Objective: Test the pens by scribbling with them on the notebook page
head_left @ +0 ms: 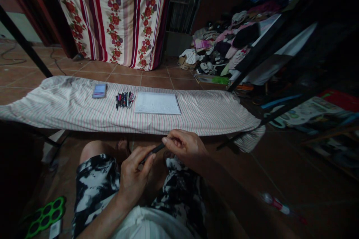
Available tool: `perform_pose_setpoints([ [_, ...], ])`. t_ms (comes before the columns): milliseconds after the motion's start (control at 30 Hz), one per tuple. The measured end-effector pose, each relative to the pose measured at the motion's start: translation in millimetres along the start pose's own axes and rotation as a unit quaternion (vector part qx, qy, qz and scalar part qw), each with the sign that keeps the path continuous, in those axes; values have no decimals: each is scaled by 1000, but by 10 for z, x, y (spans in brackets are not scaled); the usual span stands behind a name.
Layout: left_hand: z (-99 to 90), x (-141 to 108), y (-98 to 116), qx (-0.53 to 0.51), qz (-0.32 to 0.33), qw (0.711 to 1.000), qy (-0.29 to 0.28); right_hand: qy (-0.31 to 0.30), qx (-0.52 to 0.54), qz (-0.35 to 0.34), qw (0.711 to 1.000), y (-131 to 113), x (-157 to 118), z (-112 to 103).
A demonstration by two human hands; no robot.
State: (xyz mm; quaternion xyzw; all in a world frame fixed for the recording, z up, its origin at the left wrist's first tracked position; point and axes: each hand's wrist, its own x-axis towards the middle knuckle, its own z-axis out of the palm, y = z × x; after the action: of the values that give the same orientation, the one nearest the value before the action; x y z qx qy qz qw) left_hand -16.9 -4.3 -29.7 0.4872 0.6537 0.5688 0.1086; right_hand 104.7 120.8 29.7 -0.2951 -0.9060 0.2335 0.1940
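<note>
A black pen is held slantwise above my lap, short of the table's front edge. My left hand is closed around its lower end, with the thumb and fingers pressed on it. My right hand pinches the upper end between thumb and fingertips; that tip is partly hidden. On the striped cloth in front of my hands lies a spiral-bound notebook, open at a pale page with faint marks. Left of it is a row of several pens, mostly dark. Further left a phone lies with its screen lit.
Beyond the cloth-covered table hangs a floral curtain. A heap of clothes lies at the back right, behind a dark metal bar. On the floor are a plastic bottle at right and a green holder with round openings at left.
</note>
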Motion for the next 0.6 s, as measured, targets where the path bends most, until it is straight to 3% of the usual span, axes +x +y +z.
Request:
perform_pose_setpoints([
  [133,-14,13,6,-26,-34,999,1,-11,8,-4,1000,7,12,-17],
  [300,-26,44,8,-71,-87,994,2,-31,90,19,995,-17,37,-46],
  [500,-25,57,-17,-105,-125,987,0,-50,243,96,964,-1,54,-32],
  [600,-27,55,-35,-115,-140,983,3,-43,268,82,959,30,60,-27],
])
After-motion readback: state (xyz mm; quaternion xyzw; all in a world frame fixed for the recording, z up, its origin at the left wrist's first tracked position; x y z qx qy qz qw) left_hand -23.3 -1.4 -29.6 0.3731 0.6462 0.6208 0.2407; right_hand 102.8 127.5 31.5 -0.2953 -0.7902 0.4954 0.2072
